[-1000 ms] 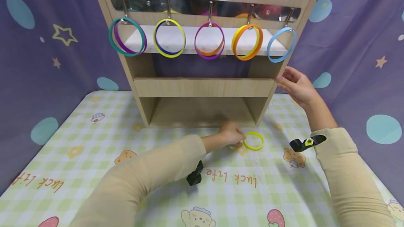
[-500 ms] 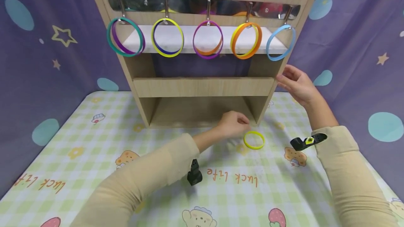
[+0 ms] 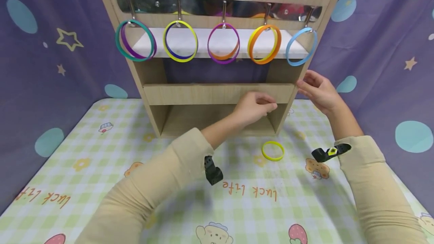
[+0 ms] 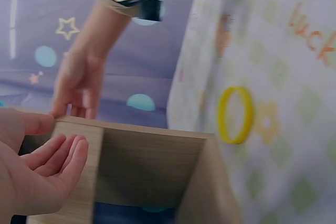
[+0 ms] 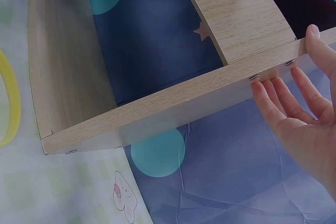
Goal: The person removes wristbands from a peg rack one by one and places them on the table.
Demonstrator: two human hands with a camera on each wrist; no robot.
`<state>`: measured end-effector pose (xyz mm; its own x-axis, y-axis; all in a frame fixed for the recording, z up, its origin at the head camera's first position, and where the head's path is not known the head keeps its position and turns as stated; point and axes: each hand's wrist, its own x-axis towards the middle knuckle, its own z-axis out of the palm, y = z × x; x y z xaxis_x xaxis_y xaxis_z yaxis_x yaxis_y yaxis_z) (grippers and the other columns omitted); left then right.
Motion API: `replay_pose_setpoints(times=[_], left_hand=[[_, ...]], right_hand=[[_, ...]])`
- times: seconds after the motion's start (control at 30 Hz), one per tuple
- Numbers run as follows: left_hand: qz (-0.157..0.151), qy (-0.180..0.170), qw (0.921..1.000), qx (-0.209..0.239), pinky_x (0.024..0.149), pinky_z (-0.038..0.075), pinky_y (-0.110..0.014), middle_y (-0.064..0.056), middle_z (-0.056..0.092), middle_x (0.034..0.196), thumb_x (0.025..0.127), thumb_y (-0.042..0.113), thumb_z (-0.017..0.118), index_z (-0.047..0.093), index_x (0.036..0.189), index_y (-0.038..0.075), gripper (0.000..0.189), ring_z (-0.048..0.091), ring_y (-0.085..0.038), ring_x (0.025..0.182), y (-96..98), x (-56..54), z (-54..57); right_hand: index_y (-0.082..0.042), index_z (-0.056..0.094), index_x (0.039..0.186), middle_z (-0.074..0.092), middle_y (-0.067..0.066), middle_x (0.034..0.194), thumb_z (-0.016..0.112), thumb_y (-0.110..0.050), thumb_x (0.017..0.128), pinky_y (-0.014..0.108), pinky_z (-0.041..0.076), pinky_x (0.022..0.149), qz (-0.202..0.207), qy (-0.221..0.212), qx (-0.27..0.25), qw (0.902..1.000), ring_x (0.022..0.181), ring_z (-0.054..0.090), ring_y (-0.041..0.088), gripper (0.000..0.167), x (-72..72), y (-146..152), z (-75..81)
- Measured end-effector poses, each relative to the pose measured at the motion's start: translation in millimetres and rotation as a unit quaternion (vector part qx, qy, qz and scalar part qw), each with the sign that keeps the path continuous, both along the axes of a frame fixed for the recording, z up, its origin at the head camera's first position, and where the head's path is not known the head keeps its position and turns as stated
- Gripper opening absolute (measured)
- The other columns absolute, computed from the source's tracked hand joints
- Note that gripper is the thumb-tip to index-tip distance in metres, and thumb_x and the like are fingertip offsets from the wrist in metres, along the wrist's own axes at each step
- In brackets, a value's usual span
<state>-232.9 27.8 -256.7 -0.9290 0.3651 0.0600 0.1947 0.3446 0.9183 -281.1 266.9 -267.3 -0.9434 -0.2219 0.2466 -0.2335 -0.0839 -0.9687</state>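
Fingers [image 5: 283, 98] and thumb of the right hand [image 3: 318, 94] pinch the side panel of a pale wood-grain shelf unit [image 3: 200, 118] at right of centre in the head view, fingertips on its outer face. The left hand [image 3: 255, 107], just right of the middle of the frame, holds nothing; its fingers are loosely bent in front of the unit's crossbar [image 3: 190, 94], and whether they touch it I cannot tell.

A slim bright yellow ring [image 3: 274, 159] lies on the green-and-white checked tablecloth [image 3: 251, 214], right of the centre and below the unit, apart from both hands. In the left wrist view it sits right of centre; in the right wrist view the left edge cuts it off.

Across the upper part of the head view, five metal hooks on a shiny strip [image 3: 200, 7] carry rings: from the left, teal [image 3: 117, 40] with purple, yellow [image 3: 164, 40] with dark blue, purple [image 3: 208, 46] with orange, orange [image 3: 279, 40] with yellow, and one light blue [image 3: 288, 50].
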Motion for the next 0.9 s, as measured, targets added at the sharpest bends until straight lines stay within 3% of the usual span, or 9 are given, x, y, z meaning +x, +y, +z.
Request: replay_pose_setpoints(times=[0.1,0.23,0.43,0.53,0.67,0.9], left_hand=[[0.002,0.023,0.9996,0.018,0.063,0.052,-0.013,-0.009,0.073,0.108,0.091,0.019,0.066,0.07,0.11,0.007,0.022,0.068,-0.015,0.083,0.2,-1.8,12.3],[-0.003,0.056,0.9983,0.017,0.075,0.055,-0.012,-0.004,0.072,0.113,0.09,0.026,0.068,0.069,0.114,0.01,0.028,0.068,-0.012,0.101,0.2,-2.7,26.3],[-0.011,0.075,0.9959,0.049,0.085,0.055,-0.012,-0.003,0.069,0.122,0.09,0.024,0.068,0.064,0.123,0.009,0.037,0.066,-0.01,0.11,5.6,-3.4,39.6],[-0.007,0.055,0.9929,0.105,0.086,0.056,-0.013,-0.006,0.066,0.128,0.089,0.018,0.07,0.061,0.127,0.006,0.041,0.066,-0.012,0.112,12.5,-4.6,42.8],[0.013,0.004,0.983,0.183,0.089,0.056,-0.014,-0.008,0.063,0.132,0.087,0.014,0.072,0.058,0.129,0.006,0.046,0.064,-0.014,0.116,22.8,-7.3,44.0],[0.051,-0.045,0.9728,0.221,0.088,0.054,-0.012,-0.002,0.069,0.123,0.086,0.02,0.073,0.065,0.122,0.012,0.038,0.065,-0.006,0.113,30.8,-12.1,46.5]], right_hand=[[-0.018,0.059,0.116,0.065,-0.009,0.102,0.06,-0.007,0.094,0.013,0.054,0.081,0.0,-0.002,-0.001,1.0,0.094,0.061,0.003,0.025,-0.6,0.3,-0.2],[-0.017,0.059,0.118,0.066,-0.009,0.104,0.058,-0.005,0.094,0.013,0.054,0.082,0.014,-0.002,-0.01,0.9998,0.094,0.063,0.003,0.026,-0.7,1.4,-0.8],[-0.017,0.058,0.119,0.066,-0.008,0.105,0.057,-0.005,0.095,0.013,0.054,0.082,0.021,0.002,-0.011,0.9997,0.094,0.063,0.003,0.027,-1.8,1.8,-0.5],[-0.018,0.058,0.119,0.066,-0.009,0.105,0.057,-0.005,0.095,0.012,0.054,0.082,0.019,0.002,-0.011,0.9998,0.094,0.063,0.003,0.027,-2.1,1.9,-0.4],[-0.017,0.057,0.121,0.066,-0.008,0.106,0.057,-0.005,0.095,0.012,0.054,0.083,0.026,0.002,-0.016,0.9995,0.096,0.063,0.003,0.028,-1.4,2.8,-1.0],[-0.013,0.049,0.132,0.064,-0.011,0.11,0.058,-0.009,0.095,0.013,0.054,0.083,-0.002,-0.001,0.02,0.9998,0.1,0.062,0.002,0.039,-0.4,1.8,-0.3]])
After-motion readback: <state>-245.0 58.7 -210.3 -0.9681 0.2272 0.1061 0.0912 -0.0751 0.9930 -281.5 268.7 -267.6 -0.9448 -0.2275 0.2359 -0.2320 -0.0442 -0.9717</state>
